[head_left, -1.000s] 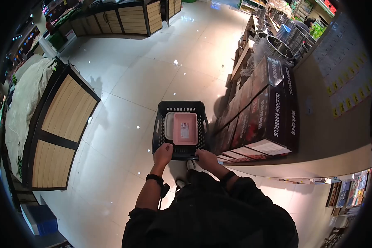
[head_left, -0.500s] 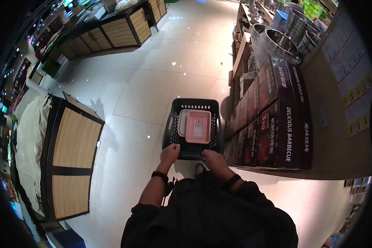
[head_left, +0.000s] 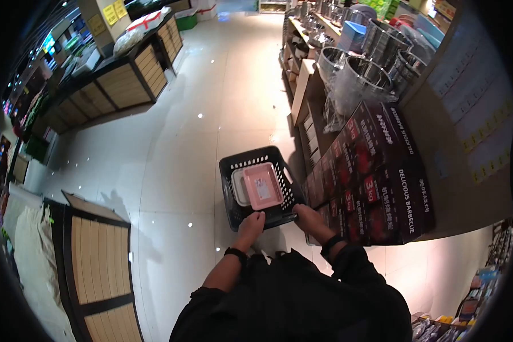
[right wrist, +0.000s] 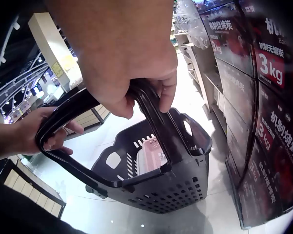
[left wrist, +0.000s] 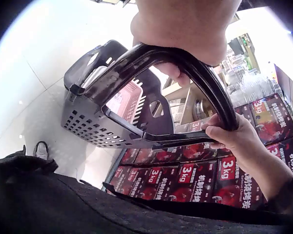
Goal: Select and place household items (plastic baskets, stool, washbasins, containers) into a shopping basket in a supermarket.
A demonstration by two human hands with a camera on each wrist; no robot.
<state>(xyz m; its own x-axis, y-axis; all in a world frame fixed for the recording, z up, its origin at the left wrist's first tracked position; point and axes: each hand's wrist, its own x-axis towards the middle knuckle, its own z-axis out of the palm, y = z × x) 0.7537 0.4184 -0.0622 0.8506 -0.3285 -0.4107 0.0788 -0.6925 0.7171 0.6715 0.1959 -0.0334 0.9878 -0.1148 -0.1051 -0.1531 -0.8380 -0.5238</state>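
Both hands grip the black handle (right wrist: 154,122) of a dark grey shopping basket (head_left: 227,176) in front of the person. In the head view the left hand (head_left: 251,225) is on the left side of the handle and the right hand (head_left: 310,219) on the right. The right wrist view shows the right hand's fingers curled over the handle bar. Inside the basket lies a pink plastic tray (head_left: 255,196) with a white label (head_left: 262,188). It overlaps a whitish tray (head_left: 239,191) at its left.
Stacked dark barbecue charcoal boxes (head_left: 402,194) stand close at right. Beyond them are shelves with metal pots (head_left: 370,74). A wood-panelled stand (head_left: 100,256) is at left, another counter (head_left: 117,85) farther off. Pale glossy floor (head_left: 176,171) runs between.
The charcoal boxes and pots have come nearer, and the far counter has shifted left and down in the head view. The basket has swung to a slant; both hands keep holding its handle.
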